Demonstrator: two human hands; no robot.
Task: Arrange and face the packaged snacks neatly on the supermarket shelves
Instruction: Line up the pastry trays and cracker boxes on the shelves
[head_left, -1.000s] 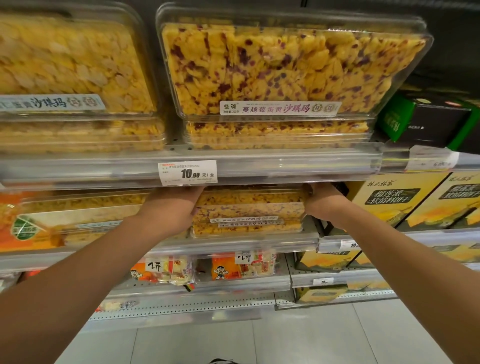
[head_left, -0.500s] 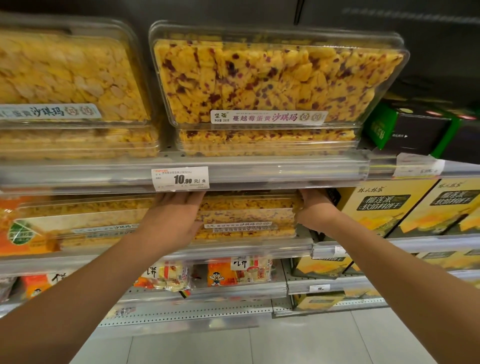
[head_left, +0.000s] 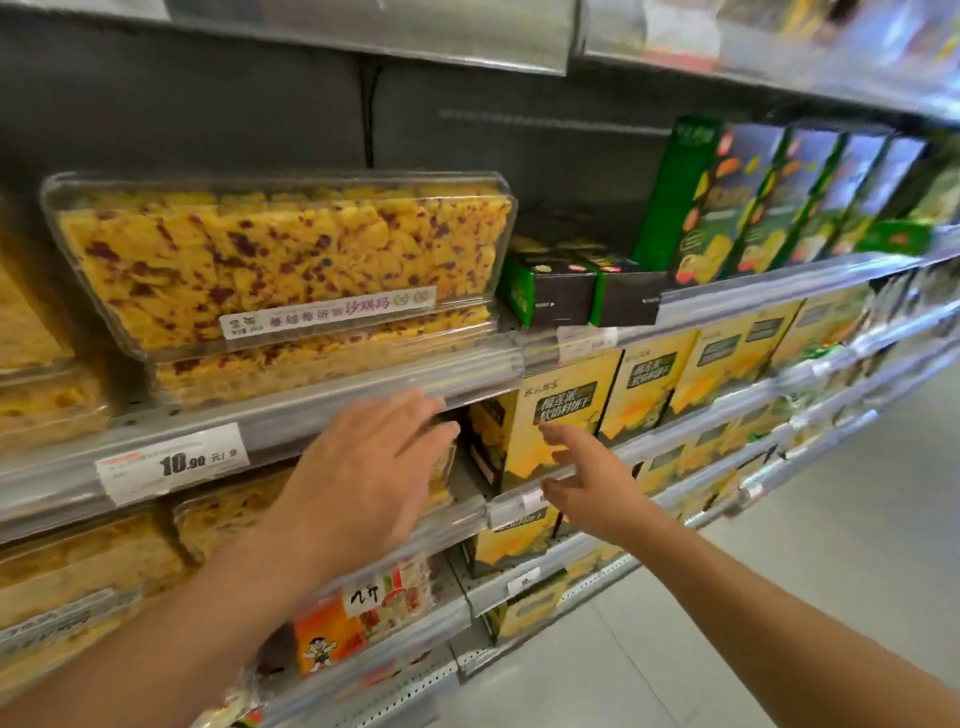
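Note:
A clear tray of yellow cake with red bits (head_left: 291, 260) leans on a second tray on the upper shelf. Below it, a similar clear tray (head_left: 223, 519) sits on the lower shelf. My left hand (head_left: 363, 467) hovers in front of that lower tray's right end, fingers straight and spread, holding nothing. My right hand (head_left: 587, 478) is in front of the yellow box (head_left: 561, 415) at the left end of its row, fingers spread; I cannot tell whether it touches the box. Both hands are blurred.
Green and black boxes (head_left: 737, 208) stand upright on the upper shelf at right, with two lying flat (head_left: 571, 286) beside the clear tray. A price tag reading 10.90 (head_left: 171, 462) hangs on the shelf rail. Orange snack bags (head_left: 358, 618) sit lower. Grey floor (head_left: 831, 545) lies right.
Both hands let go of the lower clear tray and pulled out of the shelf. The view swung right and the hands moved right toward the yellow boxes.

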